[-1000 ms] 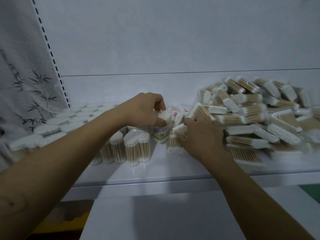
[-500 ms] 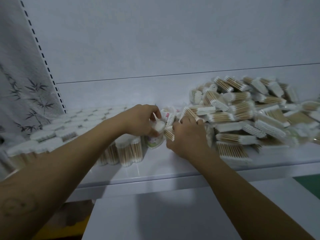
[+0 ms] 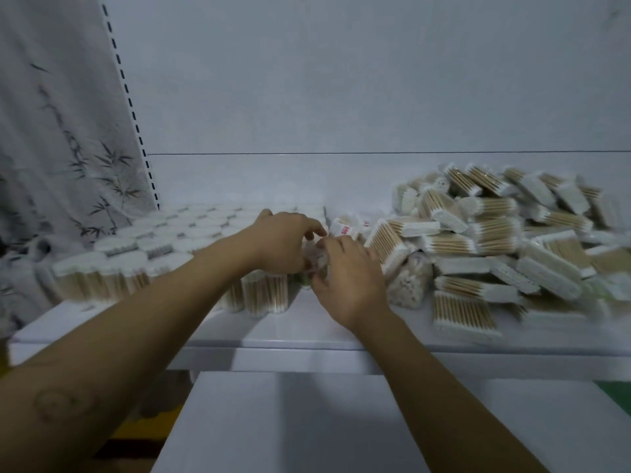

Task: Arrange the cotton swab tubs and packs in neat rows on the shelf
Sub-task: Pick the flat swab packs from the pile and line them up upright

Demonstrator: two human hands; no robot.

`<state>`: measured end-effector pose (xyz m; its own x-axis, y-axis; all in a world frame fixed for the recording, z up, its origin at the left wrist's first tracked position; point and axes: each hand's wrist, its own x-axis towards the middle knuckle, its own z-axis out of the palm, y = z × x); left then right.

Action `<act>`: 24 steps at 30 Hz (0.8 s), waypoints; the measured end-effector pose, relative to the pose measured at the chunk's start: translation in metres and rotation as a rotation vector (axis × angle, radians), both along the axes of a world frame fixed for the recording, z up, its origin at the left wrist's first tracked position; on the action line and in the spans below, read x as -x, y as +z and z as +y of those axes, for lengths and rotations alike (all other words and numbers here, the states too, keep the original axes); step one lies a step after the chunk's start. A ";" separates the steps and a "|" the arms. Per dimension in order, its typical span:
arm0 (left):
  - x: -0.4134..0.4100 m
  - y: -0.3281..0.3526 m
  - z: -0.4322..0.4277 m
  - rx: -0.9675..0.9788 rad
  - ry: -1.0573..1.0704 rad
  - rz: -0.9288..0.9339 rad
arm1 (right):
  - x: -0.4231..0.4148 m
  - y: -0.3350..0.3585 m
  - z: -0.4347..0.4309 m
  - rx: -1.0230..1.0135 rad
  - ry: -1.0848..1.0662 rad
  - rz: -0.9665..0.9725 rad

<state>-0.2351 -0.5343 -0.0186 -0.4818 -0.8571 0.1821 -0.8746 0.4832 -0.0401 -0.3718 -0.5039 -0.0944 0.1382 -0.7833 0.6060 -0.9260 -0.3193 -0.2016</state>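
Observation:
Clear heart-shaped tubs of cotton swabs (image 3: 143,254) with white lids stand in rows on the left half of the white shelf (image 3: 307,339). A loose heap of flat swab packs (image 3: 495,240) fills the right half. Between them, my left hand (image 3: 283,240) and my right hand (image 3: 348,281) meet around a small clear swab pack (image 3: 316,259) with a green label, both with fingers curled on it. The pack is mostly hidden and blurred by my fingers. A round bag of swabs (image 3: 408,285) stands just right of my right hand.
A bamboo-print curtain (image 3: 51,148) hangs at the left beside a perforated shelf upright (image 3: 133,121). A white back panel rises behind the shelf. A lower white shelf (image 3: 307,421) juts out below my arms. Small red-labelled packs (image 3: 348,227) lie behind my hands.
My right hand has left the flat packs and moved left to meet my left hand on the small pack. The view has shifted left and down.

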 end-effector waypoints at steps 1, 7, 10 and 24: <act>-0.002 -0.001 0.002 -0.021 0.010 0.040 | 0.000 -0.001 -0.001 -0.030 0.004 -0.012; -0.017 -0.008 0.026 0.277 0.133 0.147 | -0.008 0.005 0.001 0.022 -0.026 -0.064; -0.019 -0.023 0.035 0.420 0.204 0.210 | -0.009 0.012 -0.007 -0.074 -0.028 -0.036; -0.025 -0.090 0.051 0.879 0.192 0.397 | -0.013 -0.008 -0.015 -0.045 -0.042 -0.007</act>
